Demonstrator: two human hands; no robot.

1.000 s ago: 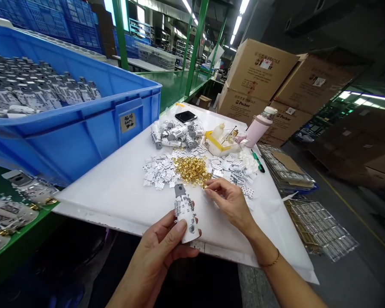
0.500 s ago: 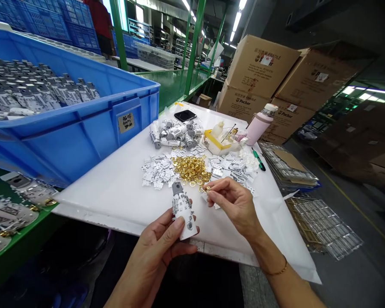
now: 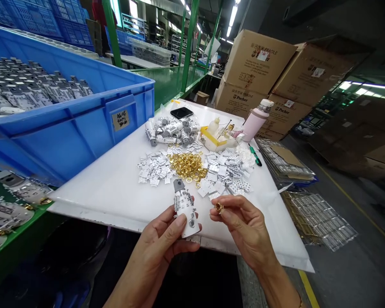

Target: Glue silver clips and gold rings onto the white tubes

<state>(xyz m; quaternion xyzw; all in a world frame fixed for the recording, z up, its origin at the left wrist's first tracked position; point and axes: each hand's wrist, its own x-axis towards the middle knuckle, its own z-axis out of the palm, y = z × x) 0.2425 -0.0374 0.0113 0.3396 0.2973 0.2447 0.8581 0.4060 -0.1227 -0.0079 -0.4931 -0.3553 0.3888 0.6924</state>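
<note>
My left hand [image 3: 167, 235] is closed around a white model part with a grey end [image 3: 185, 207], its thumb pressed on the white face. A small gold ring [image 3: 218, 207] is pinched between the thumb and fingers of my right hand [image 3: 244, 222], just right of the part and apart from it. Beyond both hands lies a heap of gold rings [image 3: 188, 164]. Small white plates [image 3: 155, 167] are scattered left of that heap, and more white plates [image 3: 226, 167] lie to its right.
Behind the heaps sit a pile of similar white-and-grey parts [image 3: 170, 130], a phone [image 3: 181, 112], a yellow-edged tray [image 3: 211, 140] and a pink bottle [image 3: 256, 123]. A green cutter [image 3: 255, 155] lies right. A large blue crate [image 3: 83, 124] stands left; cartons [image 3: 256, 64] are stacked behind.
My right hand has drawn back from the edge of the gold heap toward me, bringing the ring with it. My left hand still holds the part in nearly the same place.
</note>
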